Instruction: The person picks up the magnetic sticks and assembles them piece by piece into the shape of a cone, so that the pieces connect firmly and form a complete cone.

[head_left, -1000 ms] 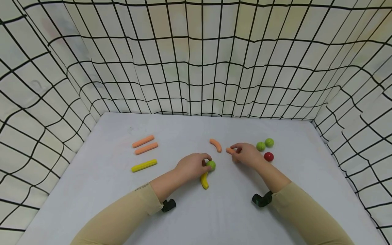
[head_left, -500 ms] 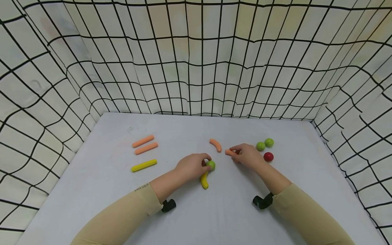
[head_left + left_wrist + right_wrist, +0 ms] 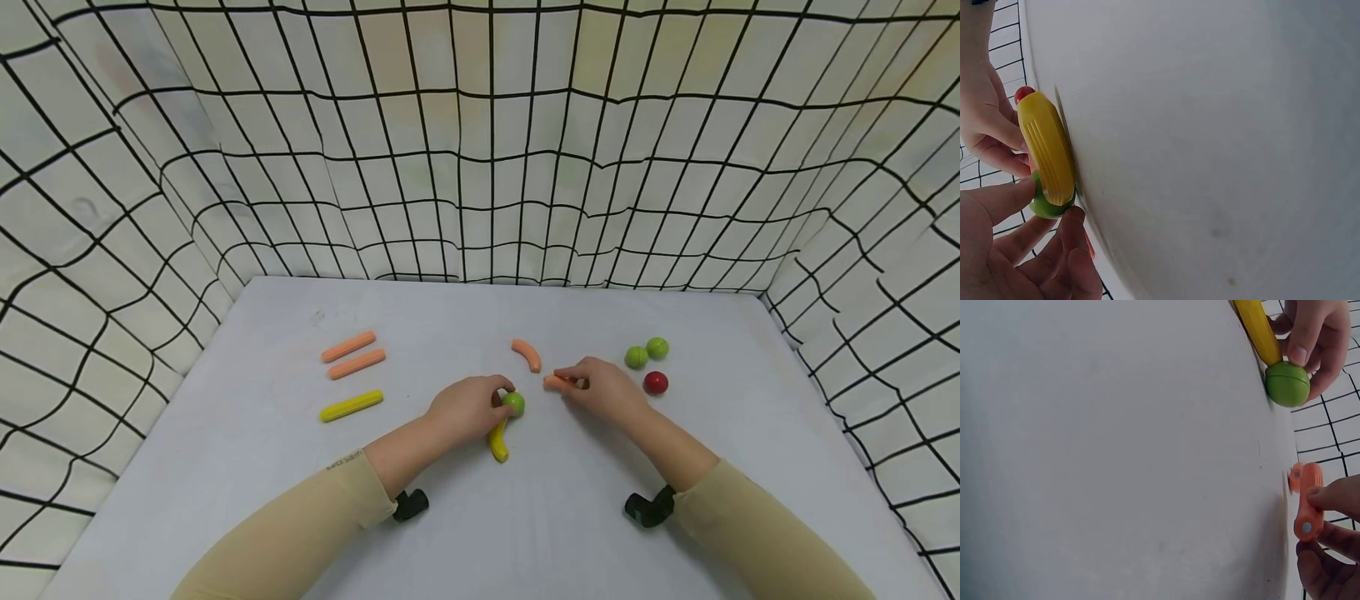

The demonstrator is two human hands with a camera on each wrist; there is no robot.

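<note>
My left hand (image 3: 468, 407) pinches a small green ball (image 3: 513, 404) between thumb and fingers at the middle of the table. A curved yellow piece (image 3: 498, 443), banana-like, lies against that ball on its near side; the left wrist view shows the yellow piece (image 3: 1047, 147) end-on to the ball. My right hand (image 3: 603, 392) pinches a short orange piece (image 3: 553, 382) to the right of the ball. In the right wrist view, a pale round dot marks the end of this orange piece (image 3: 1310, 500). Just beyond it lies a curved orange piece (image 3: 527, 355).
Two straight orange sticks (image 3: 357, 364) and a straight yellow stick (image 3: 351, 406) lie on the left of the white table (image 3: 450, 317). Two green balls (image 3: 636, 357) and a red ball (image 3: 656, 382) are right of my right hand. Black netting (image 3: 480, 158) surrounds the far sides.
My right hand has moved left and slightly nearer with the orange piece, closing toward the green ball. The left hand keeps its hold in nearly the same spot.
</note>
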